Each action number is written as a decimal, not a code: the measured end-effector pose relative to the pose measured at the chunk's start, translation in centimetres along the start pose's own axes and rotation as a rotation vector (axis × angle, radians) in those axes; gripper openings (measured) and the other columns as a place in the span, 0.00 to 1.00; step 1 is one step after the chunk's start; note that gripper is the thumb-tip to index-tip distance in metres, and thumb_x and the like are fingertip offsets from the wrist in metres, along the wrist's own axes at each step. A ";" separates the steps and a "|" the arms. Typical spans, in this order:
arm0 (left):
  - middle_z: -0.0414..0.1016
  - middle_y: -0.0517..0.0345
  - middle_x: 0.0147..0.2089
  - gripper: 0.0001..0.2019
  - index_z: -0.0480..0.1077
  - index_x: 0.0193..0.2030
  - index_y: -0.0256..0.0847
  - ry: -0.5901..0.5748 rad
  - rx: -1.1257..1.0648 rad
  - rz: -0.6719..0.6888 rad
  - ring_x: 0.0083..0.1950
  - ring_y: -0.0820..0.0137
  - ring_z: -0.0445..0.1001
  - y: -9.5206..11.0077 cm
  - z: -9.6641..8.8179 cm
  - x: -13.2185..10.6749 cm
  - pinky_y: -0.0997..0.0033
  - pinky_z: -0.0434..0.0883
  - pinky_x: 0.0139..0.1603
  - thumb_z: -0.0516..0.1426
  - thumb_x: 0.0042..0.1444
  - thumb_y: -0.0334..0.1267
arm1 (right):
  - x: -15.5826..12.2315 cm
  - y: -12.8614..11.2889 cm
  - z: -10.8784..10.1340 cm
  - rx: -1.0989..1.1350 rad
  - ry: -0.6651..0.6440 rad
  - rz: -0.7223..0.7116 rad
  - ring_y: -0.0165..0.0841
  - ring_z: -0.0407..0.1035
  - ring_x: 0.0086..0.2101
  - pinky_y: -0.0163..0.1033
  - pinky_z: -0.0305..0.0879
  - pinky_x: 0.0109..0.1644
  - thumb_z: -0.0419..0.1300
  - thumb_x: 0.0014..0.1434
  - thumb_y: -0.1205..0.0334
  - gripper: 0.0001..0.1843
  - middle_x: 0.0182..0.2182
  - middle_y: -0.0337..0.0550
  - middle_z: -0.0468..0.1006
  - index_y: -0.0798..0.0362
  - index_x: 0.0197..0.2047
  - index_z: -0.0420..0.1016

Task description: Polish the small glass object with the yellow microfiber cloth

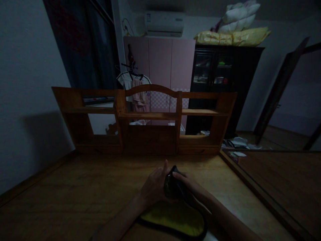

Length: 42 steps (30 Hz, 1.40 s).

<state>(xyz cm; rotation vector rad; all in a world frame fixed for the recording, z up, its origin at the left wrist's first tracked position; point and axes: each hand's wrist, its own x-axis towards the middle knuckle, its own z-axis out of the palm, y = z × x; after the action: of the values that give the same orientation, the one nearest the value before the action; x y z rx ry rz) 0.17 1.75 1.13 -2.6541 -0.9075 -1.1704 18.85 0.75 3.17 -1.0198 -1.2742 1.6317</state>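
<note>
Black object (172, 186) stands upright between left hand (153, 188) and right hand (192, 186).

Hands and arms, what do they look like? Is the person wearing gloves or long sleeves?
No gloves: the left hand and the right hand are both bare. The left forearm and right forearm are bare too, with no sleeve in view. The room is dim, so I cannot make out any ring, watch or bracelet.

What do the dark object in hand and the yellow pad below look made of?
The dark object, between left hand and right hand, looks glossy, perhaps hard plastic or glaze: faint highlights on its curve. The yellow pad: seemingly soft matte fabric, dark edging. Dim light: both uncertain.
</note>
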 end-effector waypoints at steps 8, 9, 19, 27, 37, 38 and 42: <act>0.70 0.42 0.54 0.71 0.19 0.69 0.37 -0.084 -0.038 -0.008 0.50 0.54 0.70 -0.5 0.4 -0.4 0.54 0.69 0.52 0.68 0.36 0.60 | 0.2 0.2 -0.9 -0.185 -0.024 -0.032 0.39 0.72 0.37 0.42 0.65 0.45 0.66 0.49 0.43 0.25 0.36 0.45 0.80 0.56 0.42 0.80; 0.70 0.42 0.54 0.71 0.19 0.69 0.37 -0.085 -0.044 -0.003 0.50 0.54 0.70 -0.5 0.5 -0.4 0.54 0.69 0.52 0.68 0.35 0.60 | 0.2 0.2 -1.0 -0.207 -0.037 -0.040 0.39 0.72 0.37 0.42 0.65 0.45 0.65 0.50 0.43 0.25 0.36 0.44 0.80 0.56 0.41 0.80; 0.70 0.43 0.52 0.72 0.19 0.69 0.36 -0.117 0.008 0.039 0.49 0.54 0.70 -0.5 0.6 -0.2 0.53 0.69 0.52 0.68 0.34 0.60 | 0.6 0.5 -1.0 -0.292 -0.050 -0.065 0.42 0.72 0.42 0.44 0.66 0.48 0.66 0.48 0.43 0.29 0.41 0.44 0.80 0.55 0.47 0.76; 0.69 0.42 0.53 0.73 0.18 0.69 0.34 -0.111 0.022 0.018 0.51 0.53 0.69 -0.6 0.9 -0.2 0.52 0.65 0.56 0.68 0.34 0.60 | 1.4 1.6 -1.1 -0.303 -0.009 -0.093 0.41 0.72 0.41 0.44 0.67 0.47 0.66 0.49 0.43 0.29 0.40 0.44 0.79 0.54 0.48 0.74; 0.70 0.44 0.54 0.69 0.18 0.69 0.35 -0.143 -0.038 -0.111 0.53 0.53 0.68 -0.2 0.5 0.0 0.52 0.64 0.57 0.65 0.38 0.62 | 0.1 0.5 0.0 0.073 0.013 0.043 0.38 0.71 0.36 0.42 0.65 0.46 0.59 0.54 0.40 0.26 0.33 0.45 0.79 0.57 0.39 0.77; 0.69 0.44 0.54 0.70 0.19 0.69 0.35 -0.147 -0.042 -0.111 0.53 0.53 0.68 -0.2 0.5 0.0 0.52 0.64 0.57 0.66 0.37 0.62 | 0.1 0.7 -0.1 0.078 0.019 0.037 0.38 0.71 0.36 0.42 0.65 0.46 0.59 0.54 0.40 0.26 0.33 0.45 0.79 0.57 0.39 0.77; 0.69 0.44 0.54 0.72 0.18 0.69 0.37 -0.144 -0.057 -0.109 0.53 0.51 0.68 -0.3 0.7 0.0 0.51 0.64 0.57 0.68 0.33 0.61 | 0.8 1.5 -0.5 0.048 0.011 -0.067 0.37 0.70 0.38 0.42 0.64 0.47 0.61 0.55 0.44 0.22 0.37 0.44 0.79 0.56 0.40 0.77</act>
<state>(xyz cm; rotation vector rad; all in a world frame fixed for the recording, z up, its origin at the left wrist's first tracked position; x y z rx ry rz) 0.41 2.23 0.62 -2.7975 -1.0698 -1.0524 18.83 1.43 1.56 -0.9453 -1.2431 1.5961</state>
